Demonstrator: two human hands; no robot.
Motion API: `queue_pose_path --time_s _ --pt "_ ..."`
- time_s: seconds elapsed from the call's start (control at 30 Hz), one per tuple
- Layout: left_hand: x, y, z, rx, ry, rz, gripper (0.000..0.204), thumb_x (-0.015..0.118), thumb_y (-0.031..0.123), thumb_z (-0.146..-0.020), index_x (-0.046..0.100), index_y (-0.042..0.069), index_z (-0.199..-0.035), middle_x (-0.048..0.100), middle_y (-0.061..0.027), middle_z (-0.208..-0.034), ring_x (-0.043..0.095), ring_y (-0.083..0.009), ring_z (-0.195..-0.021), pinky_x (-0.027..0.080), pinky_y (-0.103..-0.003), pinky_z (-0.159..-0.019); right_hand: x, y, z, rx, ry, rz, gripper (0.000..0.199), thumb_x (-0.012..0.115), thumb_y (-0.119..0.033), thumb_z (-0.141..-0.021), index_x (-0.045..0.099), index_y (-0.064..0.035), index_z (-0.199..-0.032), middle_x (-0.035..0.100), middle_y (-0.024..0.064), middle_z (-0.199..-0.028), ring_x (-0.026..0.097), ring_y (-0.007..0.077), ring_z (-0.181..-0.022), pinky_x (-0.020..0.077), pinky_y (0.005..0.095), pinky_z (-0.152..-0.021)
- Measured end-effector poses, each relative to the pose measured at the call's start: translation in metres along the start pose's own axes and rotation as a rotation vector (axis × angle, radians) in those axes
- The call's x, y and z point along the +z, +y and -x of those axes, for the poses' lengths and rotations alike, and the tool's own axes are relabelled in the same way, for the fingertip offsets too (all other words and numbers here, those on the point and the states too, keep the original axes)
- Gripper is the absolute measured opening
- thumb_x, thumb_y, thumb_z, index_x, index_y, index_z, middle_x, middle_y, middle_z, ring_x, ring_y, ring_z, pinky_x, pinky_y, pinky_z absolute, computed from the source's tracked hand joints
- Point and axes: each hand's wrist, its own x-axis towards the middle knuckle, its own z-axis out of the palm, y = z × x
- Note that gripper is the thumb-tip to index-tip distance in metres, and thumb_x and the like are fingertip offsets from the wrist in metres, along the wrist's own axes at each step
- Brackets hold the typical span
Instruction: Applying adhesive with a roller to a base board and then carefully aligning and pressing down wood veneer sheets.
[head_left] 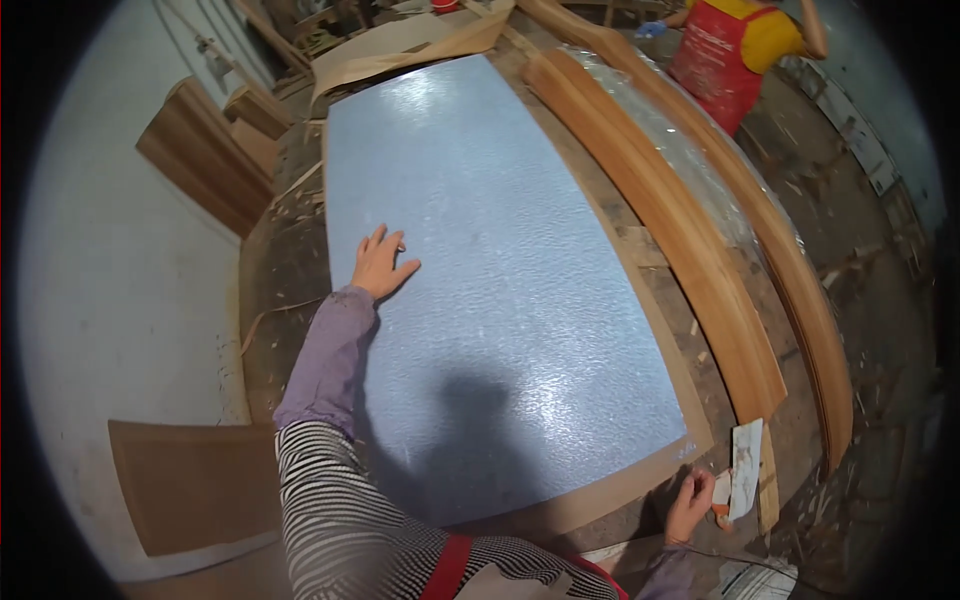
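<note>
A large sheet with a glossy, finely rippled pale-blue surface (470, 240) lies across the bench, with a brown board margin along its near and right sides. On its left part rests my left hand (382, 262), fingers spread and nothing held. My right hand (690, 505) is at the near right corner of the board, its fingers curled together; what they hold, if anything, is hidden. Just right of it is a scraper with a wide whitish, smeared blade (745, 468) and an orange handle (722, 514), apparently apart from the hand.
Long curved wooden pieces (680, 215) lie to the right, with clear plastic film (670, 130) between them. Brown paper (410, 45) is at the far end. Wooden panels (215, 155) lean at the left wall. Another person in a red apron (720, 55) stands far right.
</note>
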Motion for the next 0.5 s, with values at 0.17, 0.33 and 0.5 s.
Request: queue_pose_path --time_s 0.17,0.33,0.5 --pt "0.027 0.1 -0.039 0.291 -0.004 0.079 0.065 0.065 0.044 -0.085 0.048 0.003 -0.132 0.055 -0.0147 -0.131 0.029 -0.0371 -0.14 0.017 -0.056 -0.113 0.009 -0.001 -0.065 -0.032 -0.003 -0.005 0.013 0.054 -0.005 -0.09 0.053 0.0034 -0.1 0.056 0.0111 -0.096 0.054 0.0214 -0.093 0.044 0.0316 -0.083" --pt "0.056 0.182 -0.081 0.407 -0.089 0.056 0.064 0.065 0.045 -0.084 0.048 0.004 -0.129 0.057 -0.0147 -0.128 0.03 -0.0355 -0.14 0.019 -0.056 -0.113 0.029 -0.005 -0.112 -0.1 -0.008 0.077 0.011 0.055 -0.005 -0.089 0.055 0.0022 -0.098 0.059 0.0121 -0.09 0.058 0.0235 -0.086 0.0464 0.033 -0.079" --pt "0.059 0.204 -0.096 0.418 -0.089 0.007 0.056 0.068 0.042 -0.081 0.053 0.004 -0.119 0.059 -0.0165 -0.122 0.033 -0.035 -0.137 0.022 -0.057 -0.111 0.027 0.011 -0.129 -0.176 0.015 0.096 0.01 0.056 -0.005 -0.089 0.056 0.0022 -0.096 0.06 0.0136 -0.091 0.059 0.0265 -0.085 0.0466 0.0341 -0.078"
